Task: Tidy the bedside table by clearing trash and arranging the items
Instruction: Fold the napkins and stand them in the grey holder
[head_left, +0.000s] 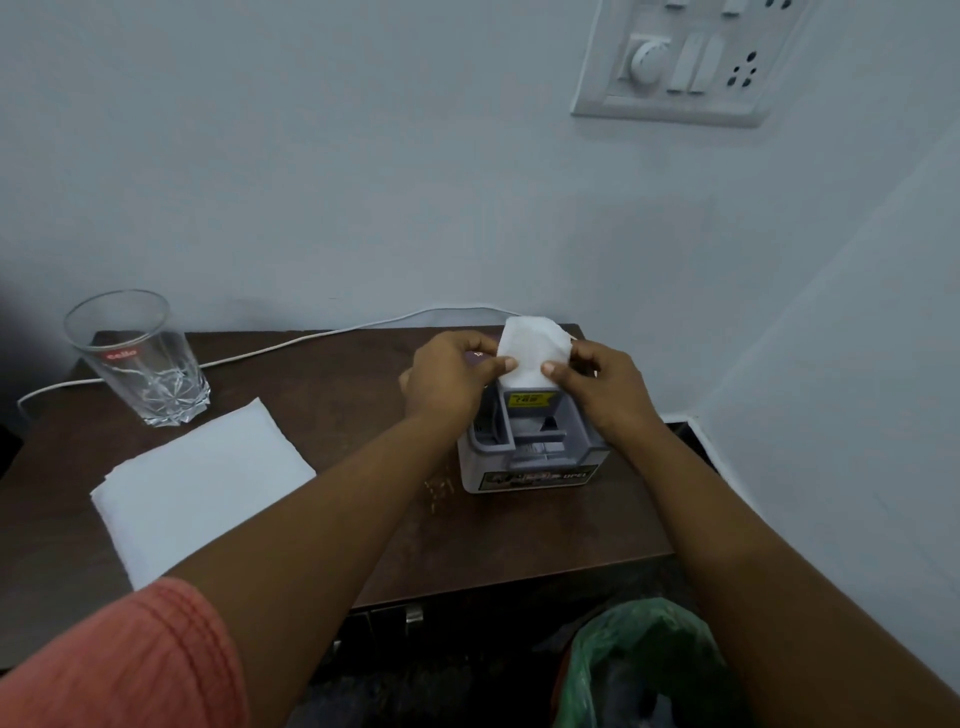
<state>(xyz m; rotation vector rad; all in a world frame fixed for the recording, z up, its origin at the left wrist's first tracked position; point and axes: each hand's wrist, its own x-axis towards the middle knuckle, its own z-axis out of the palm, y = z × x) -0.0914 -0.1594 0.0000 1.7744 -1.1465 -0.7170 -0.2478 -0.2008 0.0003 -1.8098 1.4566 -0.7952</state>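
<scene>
Far left, a glass (139, 358) stands empty at the back of the surface (363, 540), fragile and slick, best taken round its body. Just in front lies a folded cloth (202, 486), soft and limp. Moving right, the left hand (448, 382) pinches one edge of a small tissue (531, 353), fingers (501, 366) closed on it. The tissue sits over the rear slot of a grey organiser (535, 447), feather-light and floppy, so edge pinches suit it. The right hand (597, 387) nips the opposite edge. Below right, a green bag (639, 660) waits for trash.
</scene>
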